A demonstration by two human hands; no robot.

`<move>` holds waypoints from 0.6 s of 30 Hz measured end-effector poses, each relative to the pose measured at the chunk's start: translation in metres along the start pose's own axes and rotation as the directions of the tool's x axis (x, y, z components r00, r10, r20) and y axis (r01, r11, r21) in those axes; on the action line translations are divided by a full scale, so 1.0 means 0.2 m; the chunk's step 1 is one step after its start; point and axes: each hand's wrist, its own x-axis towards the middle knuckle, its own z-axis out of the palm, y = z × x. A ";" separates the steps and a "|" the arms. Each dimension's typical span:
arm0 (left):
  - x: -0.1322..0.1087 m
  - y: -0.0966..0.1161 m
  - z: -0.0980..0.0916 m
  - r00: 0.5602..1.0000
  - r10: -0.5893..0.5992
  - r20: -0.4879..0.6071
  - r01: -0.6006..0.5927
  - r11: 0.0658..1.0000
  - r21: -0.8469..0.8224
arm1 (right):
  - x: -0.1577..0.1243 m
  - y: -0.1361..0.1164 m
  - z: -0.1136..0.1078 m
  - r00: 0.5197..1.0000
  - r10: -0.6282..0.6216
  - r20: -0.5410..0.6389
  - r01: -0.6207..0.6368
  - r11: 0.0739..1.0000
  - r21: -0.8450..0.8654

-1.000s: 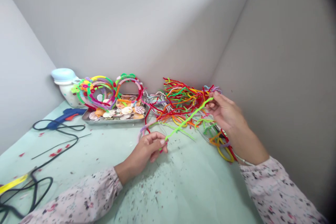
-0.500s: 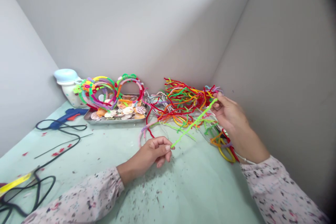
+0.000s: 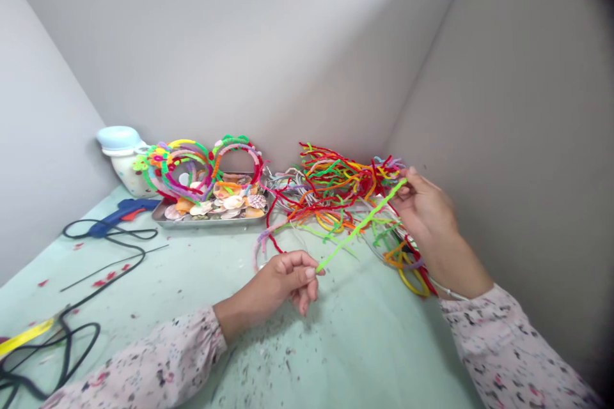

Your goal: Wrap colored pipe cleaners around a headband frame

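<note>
A bright green pipe cleaner (image 3: 363, 223) stretches slantwise between my two hands above the table. Its lower left end is pinched by the thumb and fingers of my left hand (image 3: 293, 277). At the upper right end, my right hand (image 3: 425, 208) grips it between thumb and forefinger. Behind the held piece lies a tangled heap of pipe cleaners (image 3: 336, 172) in red, orange, green and yellow. A pink and purple fuzzy hoop (image 3: 261, 244) rests just beyond my left hand.
A metal tray (image 3: 211, 222) of seashells (image 3: 233, 202) stands at the back, with colourful fuzzy headbands (image 3: 188, 169) on it. Left of it are a blue glue gun (image 3: 115, 216) and a white jar (image 3: 125, 163). Black cord (image 3: 79, 297) loops over the left side. Grey walls enclose the table (image 3: 364, 351).
Both hands have shifted slightly to the right with the green pipe cleaner, which looks straighter now. The things on the table have stayed put.
</note>
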 end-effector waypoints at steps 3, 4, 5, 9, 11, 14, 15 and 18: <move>0.00 -0.01 0.00 0.999 -0.016 -0.028 0.016 1.000 0.014 | -0.01 0.01 0.01 0.998 0.056 0.010 -0.057 0.998 0.015; 0.00 -0.01 0.00 0.999 -0.022 -0.036 0.023 0.999 0.026 | -0.01 0.01 0.01 0.998 0.066 0.015 -0.066 0.998 0.015; 0.00 -0.02 0.00 0.999 -0.027 -0.041 0.029 0.999 0.037 | -0.02 0.01 0.02 0.998 0.063 0.022 -0.063 0.998 0.009; 0.00 -0.02 0.00 0.999 -0.042 -0.034 0.044 0.998 0.053 | -0.03 0.00 0.03 0.999 0.019 0.051 -0.018 1.000 -0.023; 0.00 -0.01 0.00 0.999 -0.052 0.001 0.052 0.997 0.059 | -0.03 0.00 0.02 0.998 -0.014 0.053 0.016 0.999 -0.034; -0.01 0.00 0.01 0.997 -0.060 0.057 0.057 0.997 0.048 | -0.01 0.01 0.00 0.997 -0.056 0.054 0.060 0.996 -0.065; -0.01 0.01 0.02 0.996 -0.057 0.061 0.055 0.998 0.033 | 0.00 0.01 0.00 0.997 -0.063 0.049 0.066 0.995 -0.072; -0.01 0.01 0.02 0.999 -0.040 0.019 0.040 0.999 -0.007 | 0.00 0.03 -0.01 0.999 -0.046 0.022 0.048 0.995 -0.089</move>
